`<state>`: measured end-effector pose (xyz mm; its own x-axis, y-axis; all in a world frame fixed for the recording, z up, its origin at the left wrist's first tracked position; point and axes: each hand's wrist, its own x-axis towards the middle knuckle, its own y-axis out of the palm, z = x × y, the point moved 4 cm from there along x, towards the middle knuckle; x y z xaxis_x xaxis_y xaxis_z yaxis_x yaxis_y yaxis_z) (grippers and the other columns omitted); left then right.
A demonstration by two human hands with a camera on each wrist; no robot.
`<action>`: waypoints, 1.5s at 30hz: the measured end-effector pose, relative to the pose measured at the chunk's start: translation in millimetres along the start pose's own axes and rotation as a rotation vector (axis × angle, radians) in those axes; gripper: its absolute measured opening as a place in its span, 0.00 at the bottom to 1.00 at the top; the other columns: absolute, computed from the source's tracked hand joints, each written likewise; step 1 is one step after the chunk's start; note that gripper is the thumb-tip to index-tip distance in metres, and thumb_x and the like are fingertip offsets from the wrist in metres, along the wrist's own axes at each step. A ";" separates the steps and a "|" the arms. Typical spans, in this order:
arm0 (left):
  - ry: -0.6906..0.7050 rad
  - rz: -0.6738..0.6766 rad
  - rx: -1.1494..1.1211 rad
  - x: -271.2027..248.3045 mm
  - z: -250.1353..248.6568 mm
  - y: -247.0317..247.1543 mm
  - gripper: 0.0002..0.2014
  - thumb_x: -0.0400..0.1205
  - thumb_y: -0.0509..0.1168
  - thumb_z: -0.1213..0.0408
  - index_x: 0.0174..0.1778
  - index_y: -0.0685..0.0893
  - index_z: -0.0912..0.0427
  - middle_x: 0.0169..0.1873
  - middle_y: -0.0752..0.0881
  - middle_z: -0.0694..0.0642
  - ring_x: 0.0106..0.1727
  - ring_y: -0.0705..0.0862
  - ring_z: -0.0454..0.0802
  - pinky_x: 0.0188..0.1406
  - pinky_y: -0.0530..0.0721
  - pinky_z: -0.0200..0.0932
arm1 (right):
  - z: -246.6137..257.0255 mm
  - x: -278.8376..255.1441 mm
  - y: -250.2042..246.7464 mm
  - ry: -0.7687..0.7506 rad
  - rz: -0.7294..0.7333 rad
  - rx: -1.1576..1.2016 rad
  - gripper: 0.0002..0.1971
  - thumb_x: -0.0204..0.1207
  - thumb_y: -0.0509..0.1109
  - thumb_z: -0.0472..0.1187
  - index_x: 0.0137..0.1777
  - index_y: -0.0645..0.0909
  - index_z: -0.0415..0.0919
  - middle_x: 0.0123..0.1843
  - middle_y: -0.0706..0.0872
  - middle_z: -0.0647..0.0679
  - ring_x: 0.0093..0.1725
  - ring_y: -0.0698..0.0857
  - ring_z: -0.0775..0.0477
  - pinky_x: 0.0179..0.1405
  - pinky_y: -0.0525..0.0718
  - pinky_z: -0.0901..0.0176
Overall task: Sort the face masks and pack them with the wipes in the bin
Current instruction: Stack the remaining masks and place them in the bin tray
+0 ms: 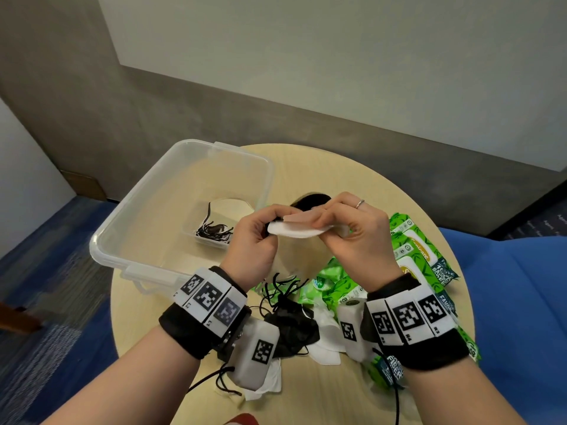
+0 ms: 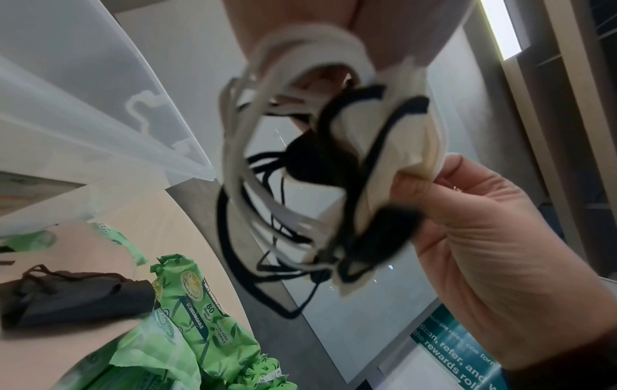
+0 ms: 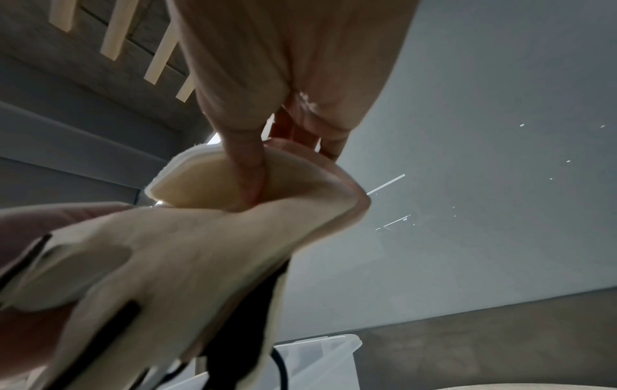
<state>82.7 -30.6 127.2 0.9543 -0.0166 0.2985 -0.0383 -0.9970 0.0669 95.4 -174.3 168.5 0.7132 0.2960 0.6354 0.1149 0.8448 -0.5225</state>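
Observation:
Both hands hold a bundle of white face masks (image 1: 296,231) with black and white ear loops above the round table. My left hand (image 1: 257,237) grips the bundle's left end; in the left wrist view the white masks (image 2: 397,158) and dangling loops hang from its fingers. My right hand (image 1: 349,231) pinches the right end, thumb pressed into the white masks (image 3: 207,237). A clear plastic bin (image 1: 122,237) stands at the left with masks with black loops (image 1: 214,231) inside. Black masks (image 1: 294,329) and green wipe packs (image 1: 420,259) lie on the table.
The round wooden table (image 1: 147,326) has its edge close to my wrists. More white masks (image 1: 325,348) lie under my forearms. A blue seat (image 1: 515,302) is at the right; carpet and a grey wall surround the table.

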 end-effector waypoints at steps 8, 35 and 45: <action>-0.164 -0.022 -0.103 1.7 5.5 -5.8 0.18 0.80 0.59 0.82 0.50 0.86 0.54 0.36 0.91 0.43 0.38 0.86 0.36 0.38 0.82 0.29 | -4.8 -6.4 -7.1 0.061 0.039 0.132 0.18 0.57 0.63 0.19 0.32 0.79 0.45 0.35 0.81 0.50 0.39 0.80 0.54 0.38 0.77 0.63; -0.143 -0.162 -0.023 6.3 0.0 -23.6 0.18 0.79 0.62 0.80 0.50 0.87 0.51 0.46 0.89 0.44 0.51 0.87 0.40 0.58 0.84 0.39 | -32.1 -13.6 -30.5 0.537 0.231 0.207 0.26 0.66 0.69 0.19 0.46 0.87 0.55 0.48 0.89 0.52 0.51 0.87 0.46 0.55 0.85 0.41; -0.114 0.028 -0.083 4.2 -3.1 -7.4 0.28 0.78 0.58 0.87 0.65 0.71 0.51 0.42 0.87 0.44 0.39 0.85 0.34 0.37 0.81 0.29 | -7.6 7.6 -23.2 0.339 0.327 -0.133 0.06 0.70 0.76 0.42 0.38 0.80 0.51 0.65 0.72 0.59 0.68 0.69 0.52 0.65 0.65 0.51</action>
<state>86.0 -23.0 130.9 0.9799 -0.0575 0.1912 -0.0851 -0.9865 0.1397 103.4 -195.1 181.1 0.9092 0.3559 0.2162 -0.0814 0.6612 -0.7458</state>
